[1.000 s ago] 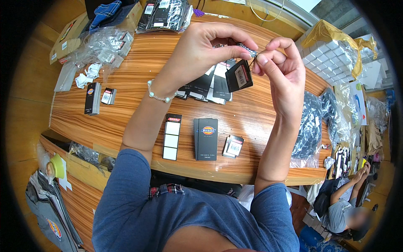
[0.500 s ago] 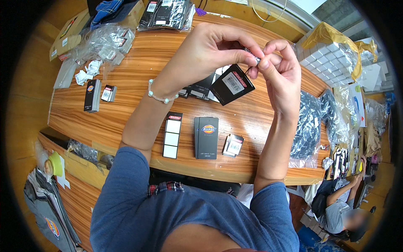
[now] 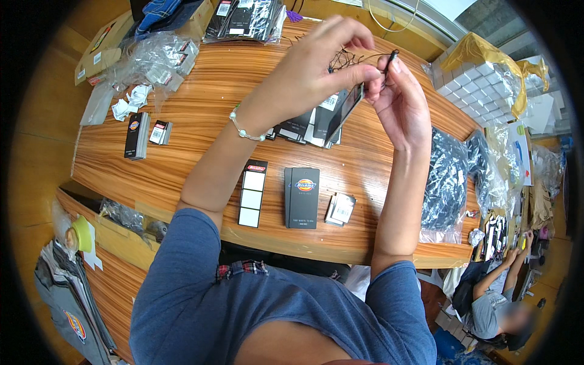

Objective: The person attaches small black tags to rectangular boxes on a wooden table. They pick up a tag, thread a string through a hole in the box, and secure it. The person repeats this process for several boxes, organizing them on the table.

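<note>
While a dark stack (image 3: pixel 302 201) lies on the near side of the table (image 3: pixel 365 158), a tag (image 3: pixel 345 112) hangs tilted below the left hand (image 3: pixel 322 70), whose thumb and forefinger are apart, and the right hand (image 3: pixel 404 100) pinches a cord (image 3: pixel 392 59), bagged cards (image 3: pixel 243 23) beyond.

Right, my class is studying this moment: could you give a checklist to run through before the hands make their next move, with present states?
1. Right hand gripping the black cord: ok, pinched in its fingers.
2. Left hand thumb and forefinger apart: ok.
3. Dark tag below the left thumb joined to that cord: cannot tell, fingers hide it.
4. Loose strings beyond the left hand separated: not ok, they overlap.
5. Front dark cards squared: not ok, edges offset.
6. Three-label card uncovered: ok.
</note>
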Tool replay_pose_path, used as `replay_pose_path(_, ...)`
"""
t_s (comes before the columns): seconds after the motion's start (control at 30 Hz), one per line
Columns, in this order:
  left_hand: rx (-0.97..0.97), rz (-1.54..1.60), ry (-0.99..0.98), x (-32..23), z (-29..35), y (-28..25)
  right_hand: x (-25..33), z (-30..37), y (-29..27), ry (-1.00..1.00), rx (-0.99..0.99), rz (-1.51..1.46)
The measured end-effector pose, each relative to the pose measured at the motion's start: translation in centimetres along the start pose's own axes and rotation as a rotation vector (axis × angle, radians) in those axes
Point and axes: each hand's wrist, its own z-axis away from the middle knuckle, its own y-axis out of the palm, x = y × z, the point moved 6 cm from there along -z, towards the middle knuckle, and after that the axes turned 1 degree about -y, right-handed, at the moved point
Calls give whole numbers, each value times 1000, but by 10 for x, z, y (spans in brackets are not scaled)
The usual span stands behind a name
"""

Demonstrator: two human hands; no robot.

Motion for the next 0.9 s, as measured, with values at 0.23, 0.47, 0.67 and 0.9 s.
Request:
replay_pose_path(0.23, 233, 716, -302, 15, 13, 39, 17, 1, -3, -161, -63, 71)
replay_pose_path(0.47, 386, 776, -444, 23, 17, 44, 28, 5, -19, -226, -225, 189)
replay_pose_path(0.67, 345, 729, -468, 49, 22, 33, 4, -6, -36, -206, -275, -48)
replay_pose_path(0.9, 284, 534, -787, 107, 70, 23, -2, -55, -49, -235, -316, -7)
